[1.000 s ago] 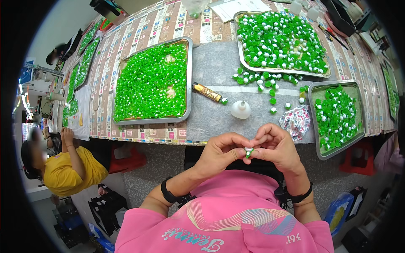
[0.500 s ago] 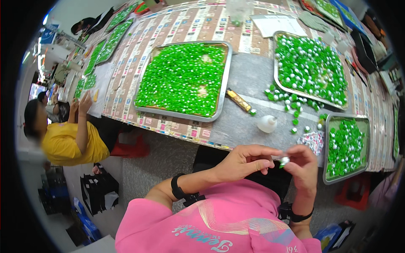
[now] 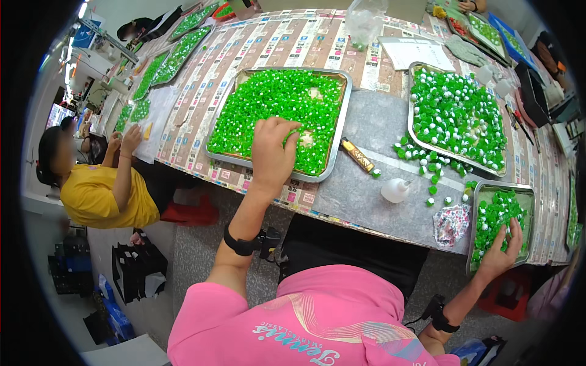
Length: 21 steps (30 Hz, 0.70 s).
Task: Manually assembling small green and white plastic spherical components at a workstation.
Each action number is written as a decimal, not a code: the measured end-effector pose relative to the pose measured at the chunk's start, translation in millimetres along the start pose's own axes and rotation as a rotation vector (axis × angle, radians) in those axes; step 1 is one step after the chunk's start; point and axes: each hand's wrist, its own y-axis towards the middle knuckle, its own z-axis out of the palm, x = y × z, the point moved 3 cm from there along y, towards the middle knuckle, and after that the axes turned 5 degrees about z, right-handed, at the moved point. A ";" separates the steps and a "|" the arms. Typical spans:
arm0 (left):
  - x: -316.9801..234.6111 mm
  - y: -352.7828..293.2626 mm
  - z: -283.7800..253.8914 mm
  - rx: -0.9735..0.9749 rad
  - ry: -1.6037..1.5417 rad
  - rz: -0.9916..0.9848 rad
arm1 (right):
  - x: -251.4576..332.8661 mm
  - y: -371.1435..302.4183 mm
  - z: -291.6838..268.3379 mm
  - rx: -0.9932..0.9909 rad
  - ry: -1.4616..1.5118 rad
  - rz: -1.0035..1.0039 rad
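Separately, we log each hand. At the left hand (image 3: 271, 149), thumb and forefinger stand narrowly together; we cannot tell whether anything is pinched between them. We place this hand over the near edge of the large left tray (image 3: 342, 100), filled with small green pieces (image 3: 262, 100) dotted with white. At the right hand (image 3: 503, 250), the fingers stand loosely spread over the small tray (image 3: 522, 195), low above its green-and-white pieces (image 3: 495, 210); whether the tips touch them we cannot tell.

Moving outward, we find a dark band (image 3: 240, 243) on the left forearm. Just beside the small tray we record a floral cloth (image 3: 452, 224); between the two hands, a white bottle (image 3: 397, 191) and a brown-and-gold packet (image 3: 358, 155) on a grey mat (image 3: 339, 198). Loose pieces (image 3: 431, 166) lie along the upper right tray (image 3: 411, 122). Farther left, we note a co-worker in yellow (image 3: 116, 192) seated at the table (image 3: 195, 113).
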 end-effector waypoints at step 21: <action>4.7 8.2 17.8 0.078 -0.083 0.049 | 169.9 -56.5 74.6 0.618 0.596 -0.133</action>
